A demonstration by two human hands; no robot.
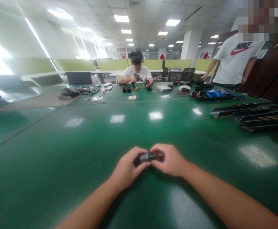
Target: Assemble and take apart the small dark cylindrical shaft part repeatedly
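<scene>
Low over the front of the green table, I hold a small grey-and-black cylindrical part [144, 157] between both hands. It lies level and narrows to a thin shaft at its right end. My left hand [129, 163] is wrapped round the thick grey end, thumb below and fingers above. At the shaft end, my right hand [171, 160] has its fingers and thumb closed round the narrow tip. My palms hide some of the part, and its exact kind does not show.
Across the green table [93, 127] sits a person [135, 71] with a power drill [138, 77]. Another person [239, 60] stands at the right. Black metal channels [260, 125] lie to my right, with a hand at their edge. Tools and a black tray [208, 97] lie farther back.
</scene>
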